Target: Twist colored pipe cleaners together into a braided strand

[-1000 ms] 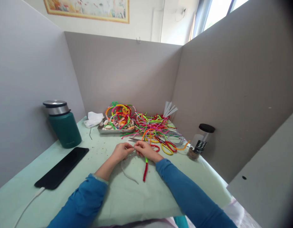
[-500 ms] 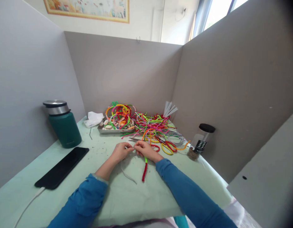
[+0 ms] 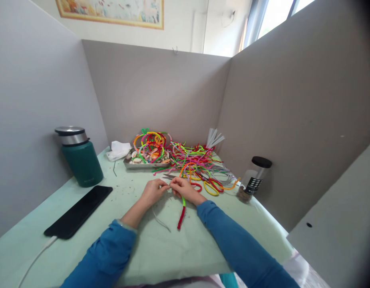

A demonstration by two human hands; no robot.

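My left hand (image 3: 154,192) and my right hand (image 3: 184,189) meet over the middle of the table, both pinched, fingertips almost touching. From under the right hand hangs a pipe cleaner (image 3: 181,218), bright green above and red at its lower end. A thin grey cord (image 3: 157,218) trails from below my left fingers towards the table; its upper end is hidden. What lies right between the fingertips is too small to make out. Just beyond the hands are the blades of scissors (image 3: 169,176), their handles partly covered by my right hand and the strands.
Behind the hands, a metal tray (image 3: 147,165) holds shells and colourful pipe-cleaner loops, with a heap of pipe cleaners (image 3: 193,156) beside it. A green bottle (image 3: 83,164) and black phone (image 3: 78,212) are left, a clear jar (image 3: 253,182) right. Grey partitions (image 3: 161,88) enclose the table.
The hanging red end of the pipe cleaner has swung slightly left, and the grey cord's loose end has shifted a little left. Both hands stay in nearly the same place.
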